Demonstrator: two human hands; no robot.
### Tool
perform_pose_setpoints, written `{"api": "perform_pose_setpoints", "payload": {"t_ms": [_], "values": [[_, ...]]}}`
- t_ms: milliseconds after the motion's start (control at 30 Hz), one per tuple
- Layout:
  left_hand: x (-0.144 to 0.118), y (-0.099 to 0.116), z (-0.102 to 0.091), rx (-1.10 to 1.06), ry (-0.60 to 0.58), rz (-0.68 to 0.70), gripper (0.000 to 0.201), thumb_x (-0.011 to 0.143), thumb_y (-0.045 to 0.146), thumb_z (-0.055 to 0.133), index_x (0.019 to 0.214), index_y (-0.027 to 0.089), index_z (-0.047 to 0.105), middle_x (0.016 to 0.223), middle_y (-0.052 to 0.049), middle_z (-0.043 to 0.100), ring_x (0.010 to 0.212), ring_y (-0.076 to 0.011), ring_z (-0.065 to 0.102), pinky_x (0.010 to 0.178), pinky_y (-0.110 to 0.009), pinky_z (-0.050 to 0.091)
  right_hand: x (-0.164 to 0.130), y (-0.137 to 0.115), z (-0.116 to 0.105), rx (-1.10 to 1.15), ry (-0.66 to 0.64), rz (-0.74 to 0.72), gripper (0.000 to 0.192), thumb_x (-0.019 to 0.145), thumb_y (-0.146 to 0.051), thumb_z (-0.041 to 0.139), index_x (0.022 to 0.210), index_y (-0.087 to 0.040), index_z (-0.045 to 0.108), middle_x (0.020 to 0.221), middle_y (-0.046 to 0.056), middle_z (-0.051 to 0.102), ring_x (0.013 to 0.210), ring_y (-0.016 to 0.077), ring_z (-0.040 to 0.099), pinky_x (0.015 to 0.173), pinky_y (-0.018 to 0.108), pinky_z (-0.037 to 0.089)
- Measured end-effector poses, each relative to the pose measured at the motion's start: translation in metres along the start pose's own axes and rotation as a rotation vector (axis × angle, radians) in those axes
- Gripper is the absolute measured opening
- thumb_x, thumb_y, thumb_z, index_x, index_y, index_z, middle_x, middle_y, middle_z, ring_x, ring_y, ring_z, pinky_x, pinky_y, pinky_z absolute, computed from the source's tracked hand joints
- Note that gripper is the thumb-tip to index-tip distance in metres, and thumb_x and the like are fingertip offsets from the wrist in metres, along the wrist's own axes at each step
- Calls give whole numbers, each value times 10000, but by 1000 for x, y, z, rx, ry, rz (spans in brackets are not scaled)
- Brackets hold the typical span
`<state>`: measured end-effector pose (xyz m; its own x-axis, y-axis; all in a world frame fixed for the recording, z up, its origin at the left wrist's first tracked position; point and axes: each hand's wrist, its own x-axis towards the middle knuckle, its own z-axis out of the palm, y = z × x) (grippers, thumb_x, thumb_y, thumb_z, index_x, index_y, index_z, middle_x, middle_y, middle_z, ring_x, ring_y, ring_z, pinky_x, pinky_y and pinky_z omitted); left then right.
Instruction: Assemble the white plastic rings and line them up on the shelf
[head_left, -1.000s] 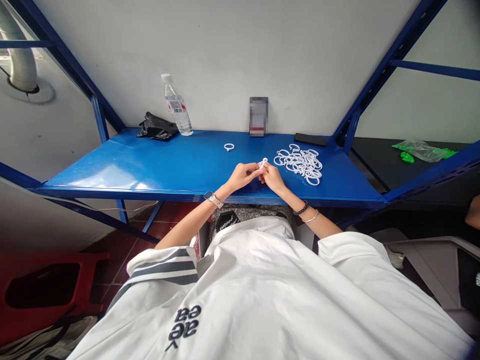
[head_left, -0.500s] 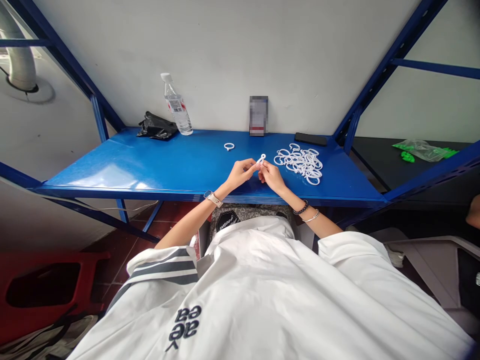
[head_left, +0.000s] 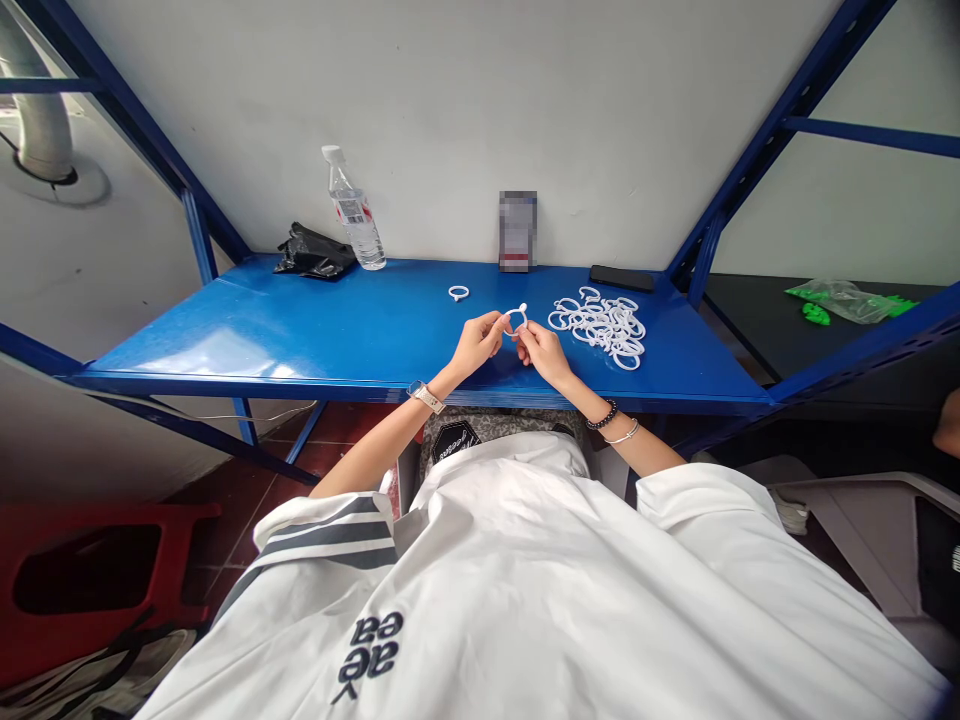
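Both hands meet over the blue shelf (head_left: 300, 330) and pinch one white plastic ring (head_left: 516, 313) between them. My left hand (head_left: 475, 343) grips its left side, my right hand (head_left: 541, 350) its right side. A pile of several white rings (head_left: 600, 325) lies just right of my right hand. A single white ring (head_left: 458, 293) lies alone on the shelf, beyond my left hand.
At the back stand a water bottle (head_left: 353, 215), a black bag (head_left: 313, 256), a small box (head_left: 517, 232) and a black flat object (head_left: 621, 278). Blue uprights (head_left: 720, 220) frame the shelf. Green parts in a bag (head_left: 844, 298) lie on the dark surface to the right.
The hands have lifted slightly away from me and the ring between them now shows as an open loop, where earlier it looked folded and narrow.
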<state>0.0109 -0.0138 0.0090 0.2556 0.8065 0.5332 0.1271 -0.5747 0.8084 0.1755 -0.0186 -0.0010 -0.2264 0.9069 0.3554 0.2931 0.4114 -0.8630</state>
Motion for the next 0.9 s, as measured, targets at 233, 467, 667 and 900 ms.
{"api": "perform_pose_setpoints", "payload": {"t_ms": [233,467,667,900], "values": [[2,-7,-1,118,33,-71,551,975,626,385,752,160,576,419,41,470,378,-86,411,480,-226,344,-3,-5,0,8,-10,-57,519,900,-699,452,744,-211,532,550,-30,542,460,99,491,484,234,419],[2,-8,0,212,-64,-147,537,992,564,391,644,170,504,427,21,512,402,-95,468,505,-221,364,-5,-6,1,-47,-6,-117,515,904,-679,463,679,-217,496,536,-20,528,479,114,489,497,253,412],[2,-7,0,239,-159,-141,489,997,483,393,627,174,477,449,20,525,418,-91,482,505,-209,361,-5,-7,1,-91,-11,-158,523,904,-671,461,638,-221,452,536,-16,519,492,119,480,502,256,391],[2,-7,0,191,-214,-134,307,941,306,442,668,172,486,455,36,514,422,-86,479,486,-195,342,-6,-8,1,-146,-31,-191,500,917,-634,462,638,-219,448,530,-22,494,503,121,456,517,259,375]]}}
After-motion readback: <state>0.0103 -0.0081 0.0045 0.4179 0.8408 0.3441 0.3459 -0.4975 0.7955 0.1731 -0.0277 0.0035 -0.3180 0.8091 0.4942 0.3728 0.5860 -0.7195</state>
